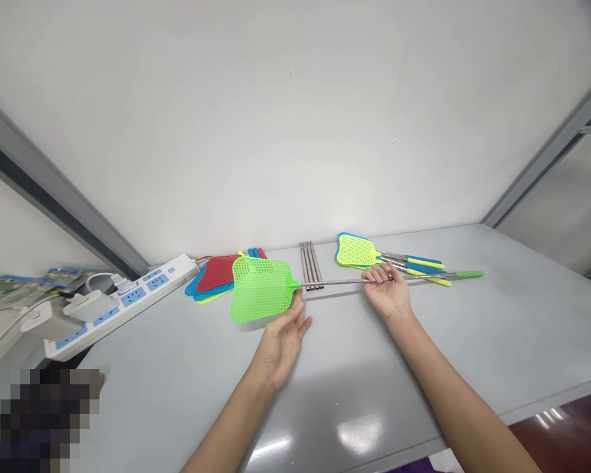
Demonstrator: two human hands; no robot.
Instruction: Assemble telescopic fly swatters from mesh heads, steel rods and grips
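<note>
While the left hand (282, 332) pinches the green mesh plastic swatter head (260, 288) and the right hand (387, 289) grips its thin telescopic metal rod (342, 282) (both above the grey table (497, 328)), uneven pulling might bend the rod.

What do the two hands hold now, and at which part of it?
Both hold one green fly swatter. The left hand grips the base of its mesh head; the right hand pinches the metal rod near the middle.
</note>
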